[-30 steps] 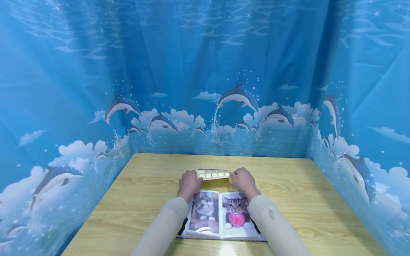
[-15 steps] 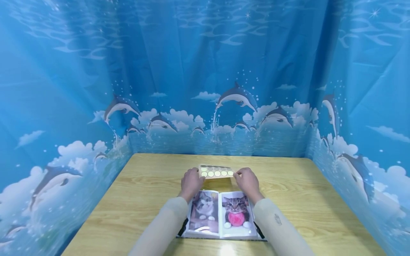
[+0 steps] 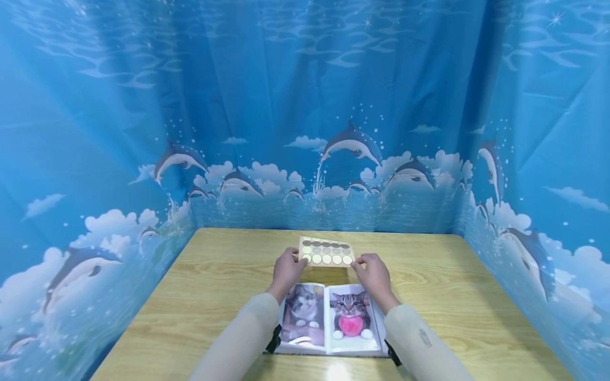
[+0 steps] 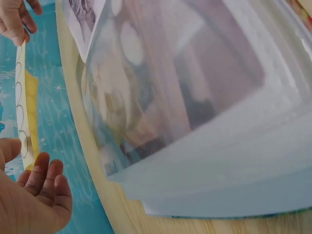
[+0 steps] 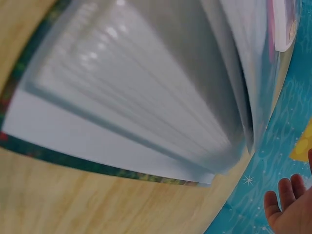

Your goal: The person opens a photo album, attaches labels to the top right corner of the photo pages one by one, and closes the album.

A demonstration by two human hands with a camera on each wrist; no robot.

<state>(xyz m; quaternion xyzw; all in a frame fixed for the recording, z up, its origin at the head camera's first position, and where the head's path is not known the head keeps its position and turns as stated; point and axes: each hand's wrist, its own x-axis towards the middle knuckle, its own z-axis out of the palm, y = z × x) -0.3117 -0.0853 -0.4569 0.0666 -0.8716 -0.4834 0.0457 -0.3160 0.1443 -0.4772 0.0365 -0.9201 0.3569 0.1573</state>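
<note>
Both hands hold up a sheet of round stickers point(image 3: 326, 251), a pale strip with rows of light and darker circles. At its left edge my left hand point(image 3: 288, 270) pinches it between thumb and fingers. My right hand point(image 3: 373, 274) grips the lower right corner with thumb and fingertips. Seen from the left wrist, the sheet point(image 4: 20, 97) is nearly edge-on, with a yellow backing point(image 4: 31, 105). Below the hands a photo album point(image 3: 326, 330) lies spread on the table, one cat photo point(image 3: 305, 312) on the left page and another point(image 3: 351, 312) on the right.
The album rests on a wood-grain table point(image 3: 229, 275), near its front. A blue curtain point(image 3: 286, 106) printed with dolphins surrounds the table at the back and both sides. Several clear sleeves point(image 5: 131, 97) fan out at the album's side in the right wrist view.
The sticker sheet has risen and tilted to face the camera, so more rows of circles show. Both hands have shifted slightly to the right with it. The album stays in place.
</note>
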